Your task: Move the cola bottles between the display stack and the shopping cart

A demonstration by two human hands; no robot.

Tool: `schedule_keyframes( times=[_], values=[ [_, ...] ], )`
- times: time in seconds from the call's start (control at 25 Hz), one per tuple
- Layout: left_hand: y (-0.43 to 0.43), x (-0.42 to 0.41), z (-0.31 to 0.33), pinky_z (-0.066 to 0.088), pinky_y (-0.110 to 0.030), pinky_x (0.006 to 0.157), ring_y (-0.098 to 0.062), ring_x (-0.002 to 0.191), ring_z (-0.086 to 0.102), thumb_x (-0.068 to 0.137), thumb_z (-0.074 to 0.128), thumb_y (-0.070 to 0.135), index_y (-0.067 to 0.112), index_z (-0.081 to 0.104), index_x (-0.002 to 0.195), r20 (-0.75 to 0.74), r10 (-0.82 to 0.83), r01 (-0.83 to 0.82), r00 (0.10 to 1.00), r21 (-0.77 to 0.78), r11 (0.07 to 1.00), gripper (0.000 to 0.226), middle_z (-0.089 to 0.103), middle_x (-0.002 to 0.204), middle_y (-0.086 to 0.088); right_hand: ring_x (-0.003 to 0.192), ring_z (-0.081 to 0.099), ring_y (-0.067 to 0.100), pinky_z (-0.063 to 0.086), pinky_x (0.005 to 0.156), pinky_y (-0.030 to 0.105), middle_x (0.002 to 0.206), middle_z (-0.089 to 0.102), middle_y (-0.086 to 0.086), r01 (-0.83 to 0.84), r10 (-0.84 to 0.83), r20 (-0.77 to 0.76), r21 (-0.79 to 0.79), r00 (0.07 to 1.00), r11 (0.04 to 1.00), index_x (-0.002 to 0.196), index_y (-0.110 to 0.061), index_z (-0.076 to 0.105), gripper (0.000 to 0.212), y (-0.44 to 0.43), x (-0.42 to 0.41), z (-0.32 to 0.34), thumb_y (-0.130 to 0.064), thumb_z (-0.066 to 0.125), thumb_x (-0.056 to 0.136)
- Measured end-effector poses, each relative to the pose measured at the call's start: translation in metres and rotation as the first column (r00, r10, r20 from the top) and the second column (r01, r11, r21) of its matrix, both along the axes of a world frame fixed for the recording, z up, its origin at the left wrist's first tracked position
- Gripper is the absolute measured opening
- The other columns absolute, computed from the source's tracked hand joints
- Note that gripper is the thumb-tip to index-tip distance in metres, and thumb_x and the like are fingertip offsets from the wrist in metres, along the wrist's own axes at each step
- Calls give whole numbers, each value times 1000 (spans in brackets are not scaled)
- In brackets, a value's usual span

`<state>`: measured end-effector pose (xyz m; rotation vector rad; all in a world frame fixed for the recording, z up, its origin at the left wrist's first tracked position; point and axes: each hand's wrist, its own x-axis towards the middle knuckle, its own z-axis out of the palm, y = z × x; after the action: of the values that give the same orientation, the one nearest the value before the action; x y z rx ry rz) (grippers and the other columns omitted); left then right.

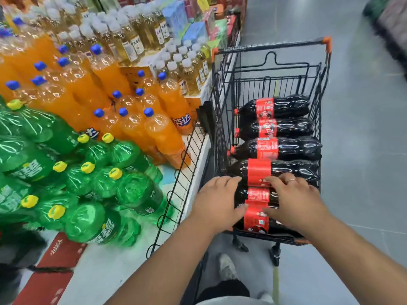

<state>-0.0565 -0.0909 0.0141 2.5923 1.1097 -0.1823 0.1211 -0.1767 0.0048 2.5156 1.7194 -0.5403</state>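
My left hand [217, 199] and right hand [295, 203] lie spread, seemingly not gripping yet, toward either end of the nearest cola bottle [256, 219] in the cart [275, 45], placed for a balanced lift

cola bottles [284, 126]: dark, red labels
shopping cart [222, 89]: black wire, orange corners
soda bottles [72, 89]: orange, blue caps
lime bottles [132, 188]: green, yellow caps
floor [363, 150]: grey
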Motion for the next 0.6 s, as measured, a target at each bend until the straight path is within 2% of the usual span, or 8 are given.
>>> schedule_keyframes(
  times=[0.16,0.36,0.6],
  values=[
    [36,19,-16,21,-36,123,-21,150,27,99,52,53,24,25,160,-17,-86,85,996,-41,996,72,35,161,0,134,37,28,35,110,47,149,32,0,92,-92,-6,-50,996,995,147,-39,23,85,14,12,-14,-66,64,78],
    [76,36,-41,24,-36,121,-22,148,29,100,53,51,23,26,159,-37,-180,176,983,-101,979,71,36,159,0,135,36,28,34,111,46,149,32,1,175,-177,-6,-115,984,978,148,-37,22,84,35,19,-28,-59,66,80],
    [102,46,-75,27,-42,123,-25,146,33,99,53,54,22,27,158,-56,-220,210,974,-151,966,72,40,156,-3,133,37,27,33,110,46,147,34,1,230,-236,-23,-163,971,960,147,-37,25,79,52,22,-43,-57,65,81]
  ],
)
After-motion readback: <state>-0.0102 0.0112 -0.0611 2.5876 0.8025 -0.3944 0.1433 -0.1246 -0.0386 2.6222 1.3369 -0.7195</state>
